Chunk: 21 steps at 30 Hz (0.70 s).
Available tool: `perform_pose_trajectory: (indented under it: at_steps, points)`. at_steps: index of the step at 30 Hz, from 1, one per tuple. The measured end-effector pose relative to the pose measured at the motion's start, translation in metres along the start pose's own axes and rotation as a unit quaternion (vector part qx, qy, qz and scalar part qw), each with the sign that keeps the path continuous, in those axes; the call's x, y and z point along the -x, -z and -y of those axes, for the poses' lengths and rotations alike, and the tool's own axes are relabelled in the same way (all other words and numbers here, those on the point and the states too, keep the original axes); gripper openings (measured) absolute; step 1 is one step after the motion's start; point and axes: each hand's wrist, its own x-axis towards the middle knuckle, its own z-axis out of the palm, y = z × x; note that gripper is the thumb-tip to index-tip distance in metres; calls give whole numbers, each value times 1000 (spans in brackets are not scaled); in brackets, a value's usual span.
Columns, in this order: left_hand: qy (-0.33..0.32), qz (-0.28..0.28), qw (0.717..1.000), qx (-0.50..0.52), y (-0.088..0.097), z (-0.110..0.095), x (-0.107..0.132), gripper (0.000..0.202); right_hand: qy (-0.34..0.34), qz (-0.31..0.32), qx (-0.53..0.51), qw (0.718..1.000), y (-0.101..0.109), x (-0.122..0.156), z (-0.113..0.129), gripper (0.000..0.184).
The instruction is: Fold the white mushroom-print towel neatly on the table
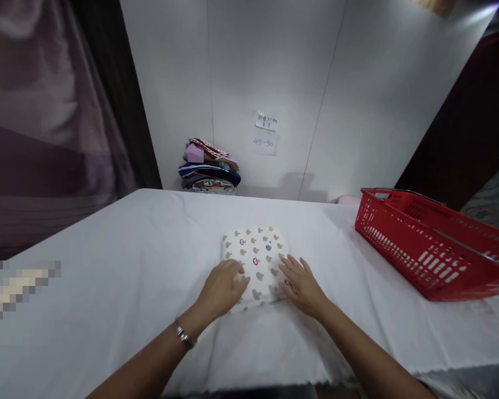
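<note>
A folded white cloth (pixel 258 263) with grey, red and blue mouse-head prints lies flat in front of me on the white-covered table. My left hand (pixel 222 285) rests at its near left edge, fingers loosely curved and apart. On the opposite side, my right hand (pixel 303 285) touches the right edge with its fingers spread. Neither hand grips the cloth. A metal bracelet (pixel 184 335) circles my left wrist.
To the right stands a red plastic basket (pixel 424 252) with slotted walls. Several folded fabrics form a stack (pixel 210 166) against the back wall, near paper notes (pixel 266 143). A blurred-out patch (pixel 16 291) covers something at far left.
</note>
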Motion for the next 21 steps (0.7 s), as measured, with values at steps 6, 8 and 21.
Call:
perform_pose_trajectory:
  at_steps: [6, 8, 21]
  points:
    - [14, 17, 994, -103, -46, 17, -30, 52, -21, 82, -11, 996, -21, -48, 5, 59]
    - [23, 58, 992, -114, -56, 25, -30, 57, -40, 110, -3, 993, -34, -48, -2, 60]
    - [110, 14, 981, -159, -71, 60, -115, 67, -37, 105, 0, 994, -41, -41, -6, 57]
